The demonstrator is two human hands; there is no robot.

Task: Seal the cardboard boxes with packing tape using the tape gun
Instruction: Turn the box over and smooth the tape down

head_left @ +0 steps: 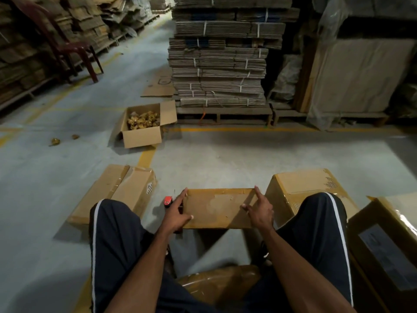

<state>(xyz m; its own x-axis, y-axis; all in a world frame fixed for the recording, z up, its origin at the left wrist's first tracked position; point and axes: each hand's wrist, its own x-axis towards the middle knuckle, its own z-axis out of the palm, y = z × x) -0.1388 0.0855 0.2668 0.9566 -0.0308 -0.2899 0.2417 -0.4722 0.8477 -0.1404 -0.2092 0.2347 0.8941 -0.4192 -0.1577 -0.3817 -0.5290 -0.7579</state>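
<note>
I sit with a brown cardboard box (216, 207) held between my knees, its closed top face toward me, with worn patches and old tape marks. My left hand (174, 215) grips its left edge, thumb on the top face and index finger stretched along the side. My right hand (259, 211) grips the right edge the same way, index finger pointing up the edge. The red tape gun (168, 201) lies on the floor just behind my left hand, mostly hidden by it.
A taped box (117, 190) lies at my left, another (302, 184) at my right and a third (383, 245) at far right. An open box of golden items (142, 129) stands ahead. Behind it are palletised flat cartons (216, 64) and a maroon chair (67, 46).
</note>
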